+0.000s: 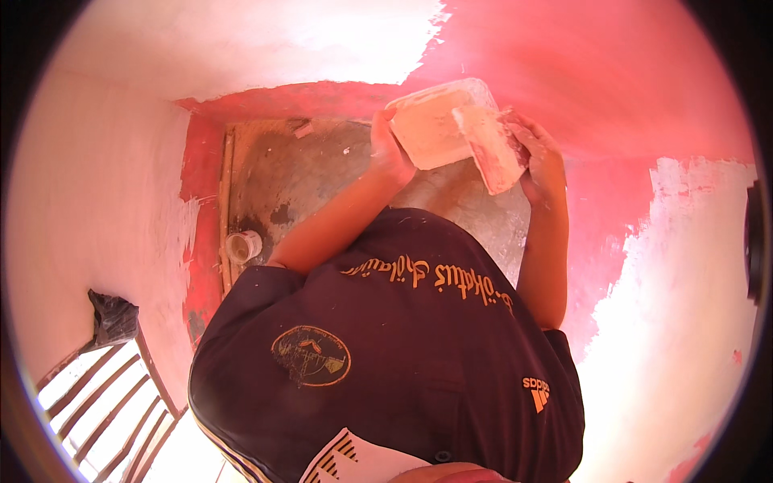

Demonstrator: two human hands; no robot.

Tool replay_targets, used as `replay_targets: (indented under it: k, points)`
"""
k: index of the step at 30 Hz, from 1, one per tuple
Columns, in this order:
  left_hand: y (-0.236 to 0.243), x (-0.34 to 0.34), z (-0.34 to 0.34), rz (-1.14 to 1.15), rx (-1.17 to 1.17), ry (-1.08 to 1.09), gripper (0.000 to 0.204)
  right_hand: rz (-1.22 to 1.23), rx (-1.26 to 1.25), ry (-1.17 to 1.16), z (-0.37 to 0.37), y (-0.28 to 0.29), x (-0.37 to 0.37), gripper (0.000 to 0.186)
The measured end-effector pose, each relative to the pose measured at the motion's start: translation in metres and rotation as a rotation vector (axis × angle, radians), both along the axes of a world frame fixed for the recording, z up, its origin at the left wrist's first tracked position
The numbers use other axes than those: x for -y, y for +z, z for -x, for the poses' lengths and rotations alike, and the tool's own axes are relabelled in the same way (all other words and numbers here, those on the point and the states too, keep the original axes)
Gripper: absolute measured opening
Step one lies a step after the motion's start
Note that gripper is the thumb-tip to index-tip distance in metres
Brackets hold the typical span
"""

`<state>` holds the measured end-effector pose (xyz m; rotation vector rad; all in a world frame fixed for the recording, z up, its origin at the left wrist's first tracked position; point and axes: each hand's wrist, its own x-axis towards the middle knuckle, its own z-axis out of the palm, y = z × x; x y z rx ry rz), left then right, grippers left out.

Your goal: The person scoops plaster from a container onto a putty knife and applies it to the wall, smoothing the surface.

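Observation:
Out in front of my chest, my left hand [390,150] grips a rectangular plastic tub [427,133] by its left side. The tub is tilted, and its inside looks coated with pale paste. My right hand [538,153] is closed around a broad, flat putty knife [491,150], smeared with the same pale paste. The blade overlaps the tub's right edge; whether the two touch I cannot tell. Some right-hand fingers are hidden behind the knife.
Pink walls [636,88] close in ahead and right, partly covered with white coating [338,40]. On the stained floor [298,177] stands a small white bucket [244,246], by the left wall. Dark bars [113,410] and a black plastic piece [113,319] are at lower left.

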<state>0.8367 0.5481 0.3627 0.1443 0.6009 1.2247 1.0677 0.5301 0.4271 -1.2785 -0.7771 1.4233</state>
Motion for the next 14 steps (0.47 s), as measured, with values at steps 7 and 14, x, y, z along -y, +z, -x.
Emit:
replay_targets:
  k: [7, 14]
  points:
    - [0.001, 0.021, -0.046, -0.055, 0.114, -0.234, 0.067, -0.068, -0.189, -0.264, -0.088, -0.010, 0.047, 0.028]
    - [-0.014, 0.038, -0.104, -0.165, 0.144, -0.377, 0.079, -0.084, -0.312, -0.400, -0.135, -0.012, 0.089, 0.035]
